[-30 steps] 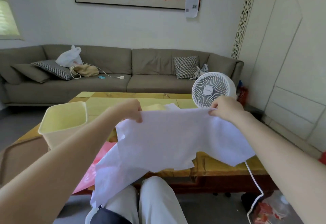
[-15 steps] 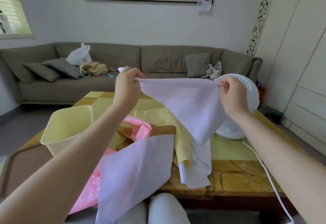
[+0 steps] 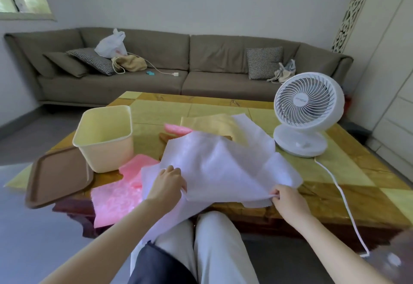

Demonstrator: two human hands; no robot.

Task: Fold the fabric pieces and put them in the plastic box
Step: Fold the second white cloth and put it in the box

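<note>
Folding was the step in hand, and it looked to be at its very start. The white fabric piece [image 3: 223, 167] lay spread and rumpled over the near edge of the counter [image 3: 362, 185]. It covered part of the pink fabric [image 3: 118, 196] and the yellow fabric [image 3: 210, 122], and its lower part hung toward the person's lap. The left grip [image 3: 167, 183] held the near-left edge of the white piece, fingers curled over the cloth. The right grip [image 3: 288, 201] pinched the near-right corner between thumb and fingertips. The plastic box [image 3: 105, 136] stood open on the counter to the left, apart from the white piece, with nothing visible inside. Its brown lid [image 3: 58, 176] lay beside it (partly overhanging the counter's edge).

The next move probably called for carrying the held edge over to the far edge to halve the piece. The thin cloth would likely flop and wrinkle, so it would need smoothing first and keeping away from the fan [image 3: 308, 109] just beyond it.

Half a second before, both grips had held this piece stretched high in the air in front of the fan. They had since come down to the counter's near edge, and the cloth rested on the pile. The box and lid stood where they had been.
</note>
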